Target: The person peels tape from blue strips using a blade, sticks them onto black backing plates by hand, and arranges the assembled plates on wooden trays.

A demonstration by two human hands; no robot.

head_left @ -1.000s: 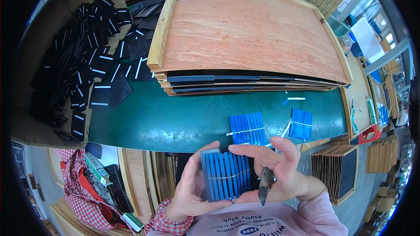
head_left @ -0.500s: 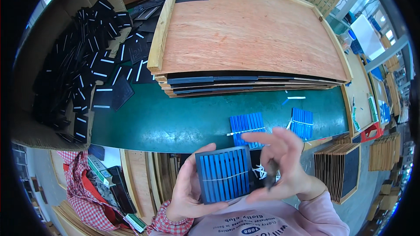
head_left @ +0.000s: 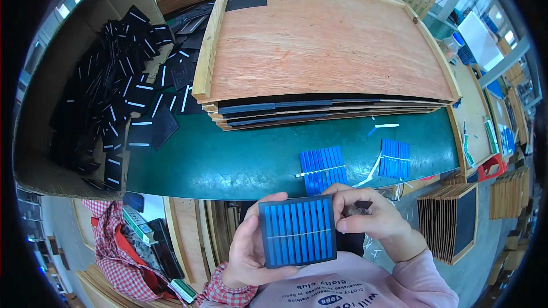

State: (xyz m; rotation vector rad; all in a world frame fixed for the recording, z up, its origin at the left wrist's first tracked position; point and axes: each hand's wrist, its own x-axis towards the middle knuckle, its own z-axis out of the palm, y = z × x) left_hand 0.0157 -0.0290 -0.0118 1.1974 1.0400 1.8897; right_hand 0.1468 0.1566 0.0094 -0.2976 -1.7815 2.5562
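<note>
Holds a square panel (head_left: 298, 234) over the lap, just short of the table (head_left: 228, 162): black-rimmed, blue-slatted, crossed by a thin pale band, face turned up to the camera. Cups its left side in the left hand (head_left: 248, 245), fingers closed on the edge and reaching the upper and lower sides. Curls the right hand (head_left: 379, 217) nearly closed round a dark tool (head_left: 358, 208), too shaded to make out fully, with index finger and thumb at the panel's right edge; cannot tell whether gripping that edge or only touching it.

Faces a slat set (head_left: 322, 168) on the table just beyond the panel, and another slat set (head_left: 395, 158) farther right, both blue and banded across. Has a white strip (head_left: 374, 171) between them and a smaller strip (head_left: 387, 125) beyond.

Looks farther out on stacked wooden trays (head_left: 331, 51), with a black sheet (head_left: 246, 0) in the top one's far left corner. Has at left a carton (head_left: 34, 154) of black pieces (head_left: 108, 80) marked with white lines, and below it a checked cloth (head_left: 114, 245).
</note>
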